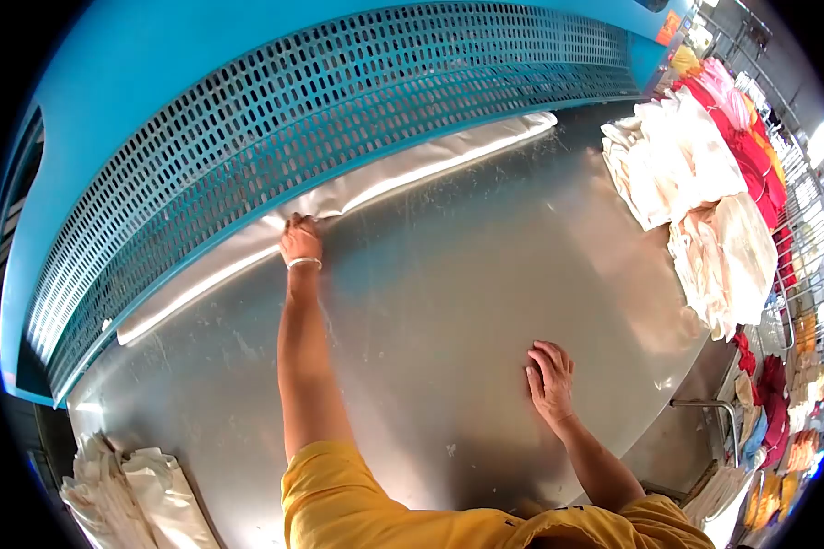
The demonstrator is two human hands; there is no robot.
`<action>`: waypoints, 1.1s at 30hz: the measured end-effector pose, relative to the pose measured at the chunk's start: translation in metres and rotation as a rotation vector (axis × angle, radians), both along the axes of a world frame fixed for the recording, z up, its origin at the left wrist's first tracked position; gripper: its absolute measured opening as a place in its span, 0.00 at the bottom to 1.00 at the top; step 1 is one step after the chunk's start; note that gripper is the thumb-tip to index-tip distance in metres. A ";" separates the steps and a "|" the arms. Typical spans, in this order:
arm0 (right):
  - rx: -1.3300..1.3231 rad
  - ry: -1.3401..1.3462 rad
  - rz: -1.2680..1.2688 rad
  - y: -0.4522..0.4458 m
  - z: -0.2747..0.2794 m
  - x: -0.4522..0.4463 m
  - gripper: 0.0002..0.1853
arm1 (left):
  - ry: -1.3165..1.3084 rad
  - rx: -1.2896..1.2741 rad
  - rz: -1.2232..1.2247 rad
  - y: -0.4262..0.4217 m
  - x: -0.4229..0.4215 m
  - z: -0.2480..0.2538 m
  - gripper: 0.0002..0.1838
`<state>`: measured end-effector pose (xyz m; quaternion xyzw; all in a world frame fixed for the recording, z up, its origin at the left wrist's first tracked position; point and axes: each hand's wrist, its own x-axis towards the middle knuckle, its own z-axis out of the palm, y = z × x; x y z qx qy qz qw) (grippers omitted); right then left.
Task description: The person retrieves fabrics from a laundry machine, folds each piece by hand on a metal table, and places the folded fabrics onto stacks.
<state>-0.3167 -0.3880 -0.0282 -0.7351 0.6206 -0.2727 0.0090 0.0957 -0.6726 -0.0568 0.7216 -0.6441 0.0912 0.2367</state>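
Observation:
My left hand (300,242) reaches forward with its fingers closed on the near edge of a white cloth (412,176). The cloth shows as a long, glossy strip with a few creases beside my fingers. Its far side is hidden beneath a blue perforated metal cover (339,101). Farther right, my right hand (551,382) rests on the bare metal tabletop (430,302), fingers loosely bent and apart, holding nothing.
Folded white cloths (677,156) are stacked at the table's right edge, with another cream pile (728,261) nearer me. More white cloth (137,494) lies at the lower left. A wire rack (810,247) and several coloured textiles stand beyond the right side.

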 end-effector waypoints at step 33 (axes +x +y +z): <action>-0.007 -0.371 0.053 0.012 0.027 -0.153 0.18 | 1.544 0.014 -0.622 0.407 -0.358 0.045 0.36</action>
